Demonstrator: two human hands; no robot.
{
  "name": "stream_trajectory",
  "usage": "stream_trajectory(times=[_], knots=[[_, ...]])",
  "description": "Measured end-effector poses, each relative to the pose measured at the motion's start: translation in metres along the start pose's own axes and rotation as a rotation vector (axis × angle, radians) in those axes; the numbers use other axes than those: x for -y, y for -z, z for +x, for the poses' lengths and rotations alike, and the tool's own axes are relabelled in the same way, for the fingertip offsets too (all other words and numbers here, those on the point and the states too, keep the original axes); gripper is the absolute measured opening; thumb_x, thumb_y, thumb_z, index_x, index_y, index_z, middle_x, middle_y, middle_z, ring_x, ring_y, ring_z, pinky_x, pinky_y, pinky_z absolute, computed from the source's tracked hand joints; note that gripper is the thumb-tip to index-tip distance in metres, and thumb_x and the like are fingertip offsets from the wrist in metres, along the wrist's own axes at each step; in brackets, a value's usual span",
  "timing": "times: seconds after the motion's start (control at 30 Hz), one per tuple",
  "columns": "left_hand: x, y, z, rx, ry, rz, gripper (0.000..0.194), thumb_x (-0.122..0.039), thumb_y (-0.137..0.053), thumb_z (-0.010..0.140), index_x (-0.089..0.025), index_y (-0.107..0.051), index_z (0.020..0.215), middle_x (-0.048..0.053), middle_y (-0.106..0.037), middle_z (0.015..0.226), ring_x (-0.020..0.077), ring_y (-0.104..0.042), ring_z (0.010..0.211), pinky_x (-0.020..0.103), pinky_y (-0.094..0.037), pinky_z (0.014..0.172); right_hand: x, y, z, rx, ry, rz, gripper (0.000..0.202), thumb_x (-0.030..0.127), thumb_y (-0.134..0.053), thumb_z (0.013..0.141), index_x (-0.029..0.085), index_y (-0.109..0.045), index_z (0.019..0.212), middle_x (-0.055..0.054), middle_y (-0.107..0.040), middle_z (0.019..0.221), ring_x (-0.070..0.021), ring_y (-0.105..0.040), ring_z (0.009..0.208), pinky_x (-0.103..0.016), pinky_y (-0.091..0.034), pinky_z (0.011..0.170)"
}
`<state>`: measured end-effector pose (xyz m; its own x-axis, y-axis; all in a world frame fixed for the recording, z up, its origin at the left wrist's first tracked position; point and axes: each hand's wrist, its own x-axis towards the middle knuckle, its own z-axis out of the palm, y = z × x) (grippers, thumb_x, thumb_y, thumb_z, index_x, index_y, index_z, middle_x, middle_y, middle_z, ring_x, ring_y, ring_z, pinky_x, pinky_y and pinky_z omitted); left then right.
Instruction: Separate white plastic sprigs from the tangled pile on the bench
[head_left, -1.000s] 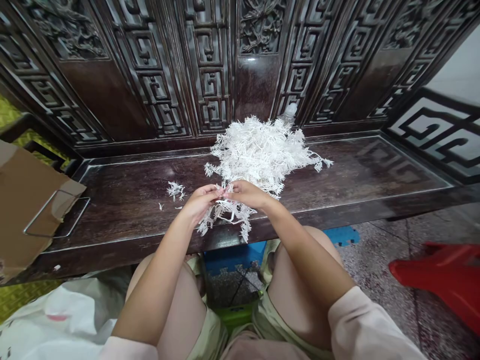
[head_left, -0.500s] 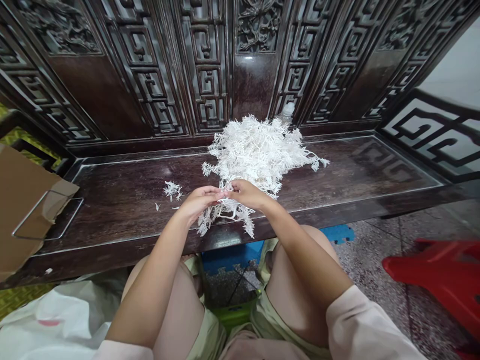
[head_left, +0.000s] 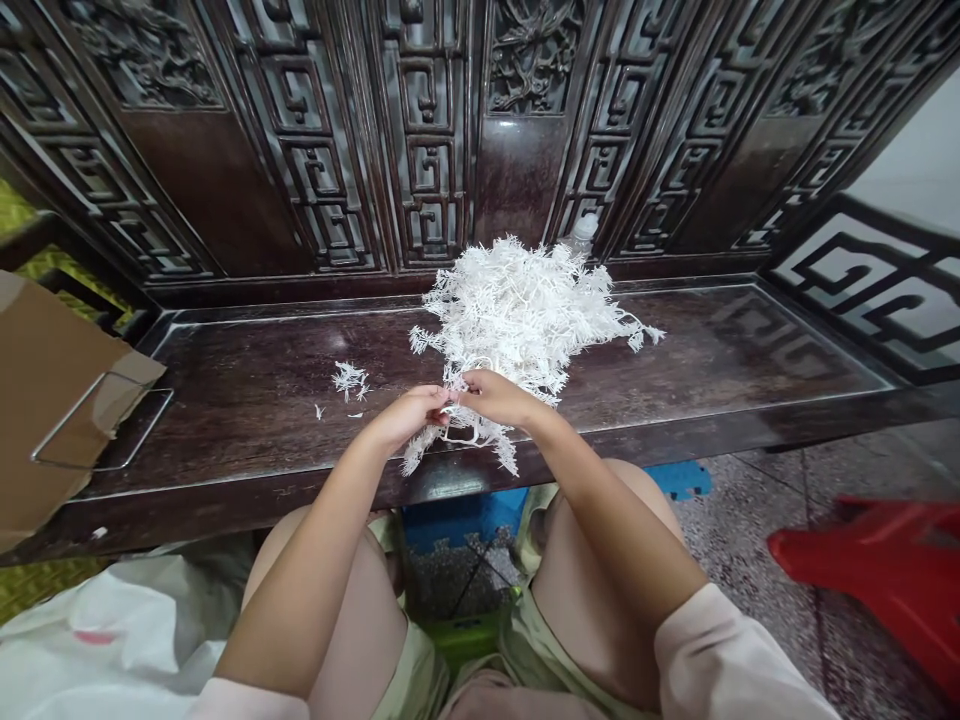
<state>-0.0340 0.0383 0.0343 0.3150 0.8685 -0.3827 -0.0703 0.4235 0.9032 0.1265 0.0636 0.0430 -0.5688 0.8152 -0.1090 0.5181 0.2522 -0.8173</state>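
Observation:
A large heap of white, feathery plastic sprigs [head_left: 525, 310] lies on the dark wooden bench [head_left: 247, 390]. At the heap's front edge, my left hand [head_left: 416, 408] and my right hand [head_left: 491, 395] meet fingertip to fingertip, both pinching a white sprig. Part of that white strand [head_left: 461, 435] hangs below the fingers toward the bench's front edge. The exact spot where the fingertips grip is small and partly hidden. A few loose white bits [head_left: 350, 378] lie left of my hands.
A clear bottle [head_left: 583, 232] stands behind the heap. Cardboard [head_left: 60, 400] and a metal wire frame [head_left: 142, 435] are at the left end. Carved panels rise behind the bench. A red plastic object [head_left: 877, 560] and a white bag [head_left: 127, 630] are low at the sides.
The view has shifted slightly. The fingers of my left hand are drawn in more closely, and the strand below the hands now shows a loop.

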Motion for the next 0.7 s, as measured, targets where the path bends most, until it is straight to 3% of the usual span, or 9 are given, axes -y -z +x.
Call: stream_trajectory(times=[0.1, 0.2, 0.33, 0.4, 0.5, 0.6, 0.7], knots=[[0.008, 0.000, 0.004, -0.010, -0.026, 0.103, 0.018, -0.030, -0.057, 0.068, -0.016, -0.050, 0.060, -0.002, -0.043, 0.054, 0.0084, -0.040, 0.050, 0.024, -0.033, 0.053, 0.003, -0.002, 0.000, 0.012, -0.025, -0.089, 0.024, 0.035, -0.047, 0.077, 0.018, -0.039, 0.061, 0.003, -0.038, 0.059, -0.0096, -0.034, 0.056, -0.024, -0.025, 0.054], [0.014, -0.004, 0.008, -0.042, -0.095, 0.186, 0.019, -0.032, -0.052, 0.070, -0.017, -0.048, 0.058, -0.003, -0.039, 0.050, 0.0089, -0.035, 0.047, 0.024, -0.030, 0.049, 0.008, -0.007, 0.001, -0.056, -0.045, -0.160, 0.021, 0.030, -0.046, 0.078, 0.018, -0.038, 0.062, 0.001, -0.041, 0.061, -0.0107, -0.037, 0.059, -0.025, -0.025, 0.056], [0.008, 0.003, 0.013, -0.264, -0.222, 0.135, 0.018, -0.029, -0.051, 0.066, -0.018, -0.042, 0.054, -0.003, -0.037, 0.050, 0.0091, -0.035, 0.047, 0.023, -0.032, 0.048, 0.011, -0.011, 0.002, -0.120, -0.038, -0.156, 0.018, 0.027, -0.043, 0.078, 0.018, -0.039, 0.064, 0.000, -0.044, 0.064, -0.0120, -0.039, 0.062, -0.025, -0.027, 0.057], [-0.001, 0.024, 0.015, -0.414, -0.272, 0.095, 0.019, -0.027, -0.047, 0.066, -0.019, -0.035, 0.054, -0.004, -0.034, 0.050, 0.0085, -0.034, 0.046, 0.023, -0.034, 0.051, 0.008, -0.009, 0.001, -0.125, -0.046, -0.148, 0.018, 0.029, -0.044, 0.078, 0.019, -0.038, 0.064, 0.000, -0.043, 0.065, -0.0123, -0.040, 0.062, -0.025, -0.027, 0.057], [-0.008, 0.072, 0.014, -0.647, -0.287, 0.154, 0.019, -0.030, -0.042, 0.070, -0.019, -0.034, 0.057, -0.004, -0.035, 0.050, 0.0085, -0.039, 0.048, 0.023, -0.039, 0.056, 0.001, -0.002, -0.002, -0.201, -0.113, -0.129, 0.023, 0.036, -0.042, 0.079, 0.020, -0.035, 0.064, 0.001, -0.040, 0.062, -0.0123, -0.037, 0.058, -0.026, -0.026, 0.055], [0.001, 0.115, 0.014, -0.771, -0.100, 0.360, 0.017, -0.031, -0.054, 0.063, -0.018, -0.046, 0.057, -0.002, -0.044, 0.048, 0.0123, -0.048, 0.051, 0.026, -0.041, 0.057, -0.004, 0.004, -0.003, -0.279, -0.167, -0.045, 0.025, 0.041, -0.042, 0.078, 0.020, -0.035, 0.066, 0.001, -0.038, 0.060, -0.0121, -0.035, 0.054, -0.026, -0.025, 0.053], [0.019, 0.139, 0.015, -0.851, -0.009, 0.459, 0.016, -0.030, -0.062, 0.057, -0.017, -0.052, 0.052, 0.003, -0.050, 0.046, 0.0209, -0.056, 0.061, 0.031, -0.041, 0.061, -0.007, 0.003, 0.000, -0.263, -0.180, 0.063, 0.019, 0.038, -0.043, 0.077, 0.019, -0.042, 0.071, 0.000, -0.040, 0.061, -0.0127, -0.038, 0.056, -0.027, -0.027, 0.054]])
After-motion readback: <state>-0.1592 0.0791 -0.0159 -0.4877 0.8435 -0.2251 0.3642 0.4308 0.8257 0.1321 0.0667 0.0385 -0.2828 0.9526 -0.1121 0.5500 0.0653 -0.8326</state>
